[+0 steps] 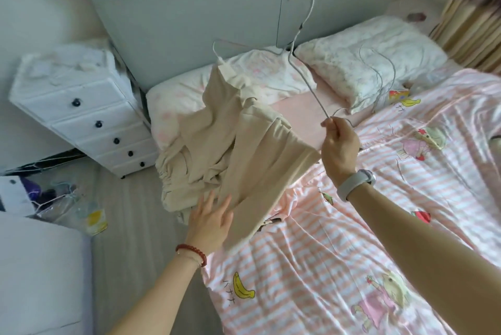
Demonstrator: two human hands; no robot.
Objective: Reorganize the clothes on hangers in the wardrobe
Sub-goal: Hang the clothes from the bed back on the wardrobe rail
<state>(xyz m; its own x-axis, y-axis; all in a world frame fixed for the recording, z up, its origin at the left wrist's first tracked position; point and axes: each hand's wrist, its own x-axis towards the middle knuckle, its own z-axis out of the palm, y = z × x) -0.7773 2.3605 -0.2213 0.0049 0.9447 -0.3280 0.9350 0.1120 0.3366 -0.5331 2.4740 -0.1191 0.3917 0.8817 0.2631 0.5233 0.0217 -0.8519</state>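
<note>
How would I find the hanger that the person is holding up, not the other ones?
Start at the bed with the pink striped cover. Above its left side, the right hand pinches one end of a grey wire hanger. It alone is lifted, with beige clothes draped from it; the spare hangers lie by the pillow.

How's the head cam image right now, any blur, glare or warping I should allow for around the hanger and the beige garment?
Head view: soft all over, and the thin wire hanger reads faint against the grey headboard; wide-angle bending at the edges tilts the white drawer unit; bright daylight washes out the striped duvet at right; the beige garment, left hand and right hand are evenly lit, without hard shadows.
</note>
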